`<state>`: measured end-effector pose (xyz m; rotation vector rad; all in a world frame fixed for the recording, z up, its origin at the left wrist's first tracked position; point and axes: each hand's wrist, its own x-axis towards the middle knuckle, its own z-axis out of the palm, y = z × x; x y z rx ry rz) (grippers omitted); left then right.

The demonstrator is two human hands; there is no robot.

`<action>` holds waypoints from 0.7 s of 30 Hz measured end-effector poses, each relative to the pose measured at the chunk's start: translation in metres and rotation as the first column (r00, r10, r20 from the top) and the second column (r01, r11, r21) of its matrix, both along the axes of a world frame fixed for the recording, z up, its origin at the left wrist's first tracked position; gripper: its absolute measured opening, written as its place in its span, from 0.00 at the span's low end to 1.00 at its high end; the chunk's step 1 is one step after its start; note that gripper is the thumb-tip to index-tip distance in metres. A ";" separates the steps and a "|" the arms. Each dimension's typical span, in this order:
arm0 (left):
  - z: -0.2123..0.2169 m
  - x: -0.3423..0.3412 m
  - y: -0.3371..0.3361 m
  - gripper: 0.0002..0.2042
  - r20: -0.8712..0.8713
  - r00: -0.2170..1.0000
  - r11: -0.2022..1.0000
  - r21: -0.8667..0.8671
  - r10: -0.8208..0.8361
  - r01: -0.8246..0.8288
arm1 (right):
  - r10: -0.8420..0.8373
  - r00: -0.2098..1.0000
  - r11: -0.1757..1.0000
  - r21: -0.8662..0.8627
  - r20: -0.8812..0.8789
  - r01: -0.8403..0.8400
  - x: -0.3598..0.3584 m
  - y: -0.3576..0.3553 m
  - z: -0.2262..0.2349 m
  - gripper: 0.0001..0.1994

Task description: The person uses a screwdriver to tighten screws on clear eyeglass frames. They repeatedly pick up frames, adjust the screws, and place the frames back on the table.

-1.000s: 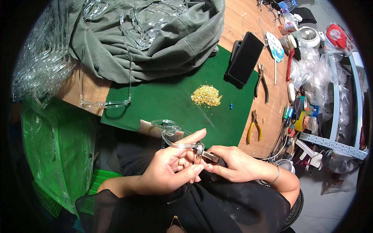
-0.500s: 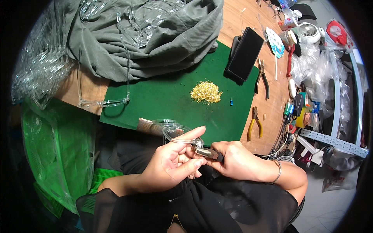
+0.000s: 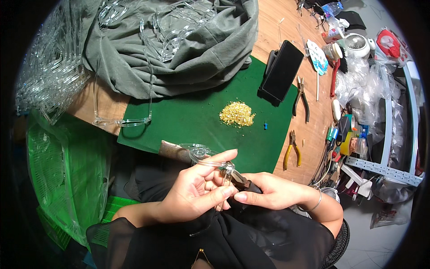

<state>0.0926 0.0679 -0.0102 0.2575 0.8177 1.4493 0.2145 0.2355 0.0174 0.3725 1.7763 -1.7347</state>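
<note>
My left hand (image 3: 195, 193) pinches a clear plastic eyeglass frame (image 3: 206, 158) near the front edge of the green mat. In my right hand (image 3: 271, 190) is a pair of dark-handled pliers (image 3: 242, 180), their jaws at the frame's hinge corner, close to my left fingertips. Whether the jaws grip the hinge I cannot tell. Beyond my hands, a heap of small gold-coloured pieces (image 3: 236, 114) lies on the green mat (image 3: 188, 119). Another clear eyeglass frame (image 3: 134, 122) rests at the mat's left edge, its temples against the grey cloth.
A grey cloth (image 3: 197, 67) holds several clear frames; more pile up (image 3: 49, 85) at left. On the right lie a black phone (image 3: 281, 69), pliers (image 3: 301, 99), yellow-handled cutters (image 3: 292, 151) and a blue pushpin (image 3: 265, 125). A green mesh basket (image 3: 67, 170) stands left.
My right hand has turned, its thumb now extended along the pliers, and the pliers sit at a steeper angle. The temple now points downward by my left fingers. The whole view has shifted slightly.
</note>
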 end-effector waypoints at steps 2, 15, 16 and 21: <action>0.000 0.001 0.000 0.29 -0.004 1.000 1.000 0.005 0.004 -0.004 | -0.002 1.000 1.000 0.001 -0.007 0.002 0.001 0.000 0.000 0.21; 0.000 0.009 0.008 0.29 -0.036 0.999 1.000 -0.012 0.020 -0.020 | -0.036 0.999 0.946 0.321 -0.037 0.046 0.000 -0.006 0.000 0.16; 0.001 0.008 0.009 0.29 -0.033 0.999 1.000 -0.003 0.018 -0.018 | -0.035 0.997 0.956 0.289 -0.061 0.052 0.001 -0.005 -0.002 0.16; 0.007 -0.002 0.003 0.29 -0.103 0.994 0.999 0.000 0.045 -0.046 | 0.043 0.981 0.950 0.311 -0.188 0.018 0.002 0.011 0.003 0.15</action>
